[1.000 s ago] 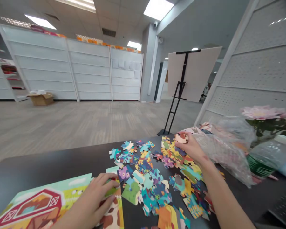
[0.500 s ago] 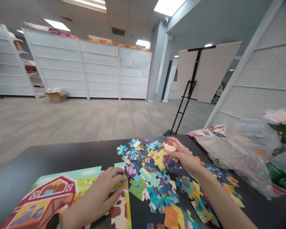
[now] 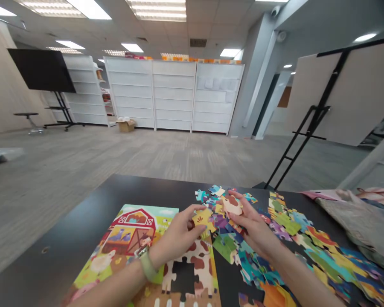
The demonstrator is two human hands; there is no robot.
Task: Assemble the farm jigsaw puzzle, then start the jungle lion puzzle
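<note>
Where the right hand [image 3: 255,224] is raised: thumb and fingers closed on 1 cream jigsaw piece with brown patches [image 3: 232,205], held beyond and to the right of the partly assembled farm jigsaw with a red barn [image 3: 131,234].
Left hand [image 3: 178,232]: over the right part of the farm jigsaw, fingers curved and thumb apart from the forefinger; its fingertips are at 1 yellow piece with a plant print [image 3: 205,218], and whether it grips that piece cannot be told.
Left wrist: a watch with a pale green band [image 3: 147,264].
Cow gap: 1 jagged dark opening [image 3: 184,277] in the near right part of the farm jigsaw, amid brown-and-white cow pieces [image 3: 202,273].
Loose pieces: a mostly teal, green and orange heap [image 3: 251,262] just right of the farm jigsaw, and a multicoloured band of pieces [image 3: 326,253] farther right.
Black worktop [image 3: 80,234]: under the farm jigsaw, bare to its left.
Plastic-wrapped bundle [image 3: 348,217]: well right of the farm jigsaw, past the band.
Beyond the worktop: a black easel with a white board [image 3: 310,123], to the right of the farm jigsaw.
</note>
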